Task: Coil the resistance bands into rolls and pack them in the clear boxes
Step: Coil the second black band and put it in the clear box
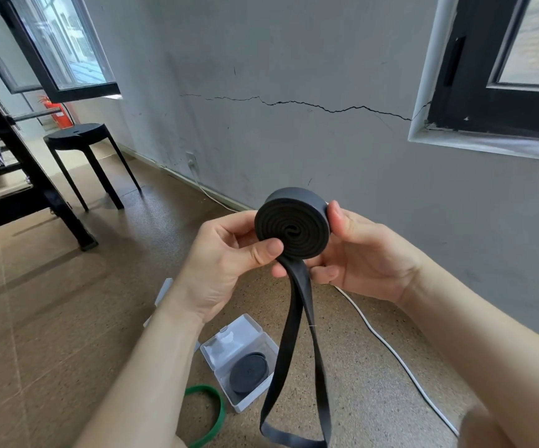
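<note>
A black resistance band (292,229) is partly wound into a flat coil held up at chest height; its loose loop hangs down below the coil to the bottom of the view. My left hand (229,253) pinches the coil's lower left side, thumb on its face. My right hand (358,253) grips the coil's right edge, fingers curled behind it. On the floor below, a clear box (229,342) lies open with a rolled black band (248,371) inside. A green band (218,415) lies uncoiled beside the box.
A white cable (391,350) runs along the floor by the grey wall. Another clear box piece (163,292) shows behind my left wrist. A black stool (80,137) and a black metal frame (19,163) stand at the left.
</note>
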A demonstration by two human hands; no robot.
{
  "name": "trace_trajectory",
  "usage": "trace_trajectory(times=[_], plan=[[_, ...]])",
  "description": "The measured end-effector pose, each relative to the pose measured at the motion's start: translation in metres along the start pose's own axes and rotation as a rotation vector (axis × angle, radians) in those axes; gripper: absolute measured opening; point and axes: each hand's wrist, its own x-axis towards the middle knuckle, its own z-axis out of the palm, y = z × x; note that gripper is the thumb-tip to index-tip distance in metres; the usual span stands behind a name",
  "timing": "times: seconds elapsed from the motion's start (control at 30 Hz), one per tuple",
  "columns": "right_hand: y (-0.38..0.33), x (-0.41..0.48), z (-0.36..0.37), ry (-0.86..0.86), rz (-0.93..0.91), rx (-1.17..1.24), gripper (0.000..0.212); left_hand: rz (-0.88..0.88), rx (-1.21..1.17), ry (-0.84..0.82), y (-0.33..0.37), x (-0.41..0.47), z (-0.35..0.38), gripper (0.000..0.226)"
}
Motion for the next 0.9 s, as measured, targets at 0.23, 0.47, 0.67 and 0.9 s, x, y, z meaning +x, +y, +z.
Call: trace_trajectory(times=[0.23,0.47,0.67,0.9], plan=[[0.001,0.000,-0.001,-0.085,0.085,0.025,0.062,0.013,0.092,0.186,0.002,0.000,0.005,0.020],[0.001,-0.003,0.001,0.036,0.183,-0.414,0.081,0.033,0.134,0.304,0.007,0.001,-0.006,0.023],[-0.010,-0.008,-0.001,0.091,0.204,-0.435,0.050,0.012,0.210,0.274,0.010,-0.001,-0.012,0.024],[-0.009,-0.001,0.006,0.228,0.229,-0.490,0.068,-0.050,0.584,0.222,0.017,-0.004,-0.013,0.039]])
